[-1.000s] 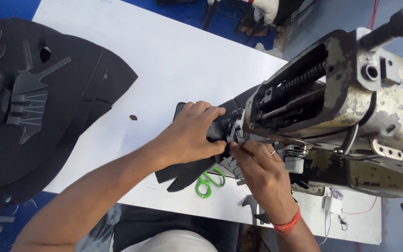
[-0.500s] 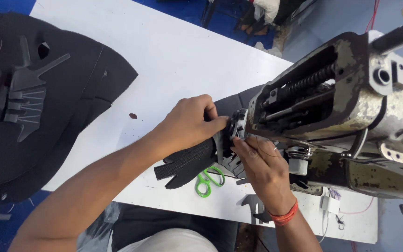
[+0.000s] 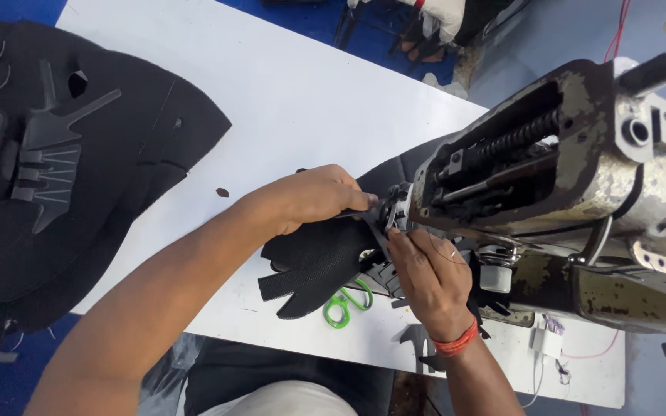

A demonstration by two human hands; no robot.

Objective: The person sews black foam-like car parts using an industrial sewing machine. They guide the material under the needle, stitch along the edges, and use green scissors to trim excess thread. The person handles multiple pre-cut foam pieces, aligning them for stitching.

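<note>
Pinched between the fingers of the left hand [image 3: 314, 199] is the upper edge of a black mesh piece [image 3: 314, 270], held right at the needle area of the sewing machine [image 3: 572, 177]. The right hand [image 3: 429, 281] is set just below the left, fingertips pressed together on the same piece near the presser foot [image 3: 395, 216]; whether a thread is also caught there cannot be told. An orange band [image 3: 456, 343] is worn on the right wrist.

The mesh piece lies on the white table [image 3: 287, 100] near its front edge, w/ its lobed end hanging toward the worker and its far end tucked under the machine head. Green-handled scissors [image 3: 341, 304] are seen just beside it, partly covered, also by the front edge. Black cut pieces [image 3: 63, 169] are stacked at the table's left edge, well apart from the hands.

Judged from this, the piece is being fed or lined up at the foot. To do it well: the edge should be kept flat & taut between both hands, the seam line squared to the foot, fingertips kept clear of the needle path, and the hanging end supported so no drag is put on the stitch. Loose mesh should not be allowed to bunch under the foot.
</note>
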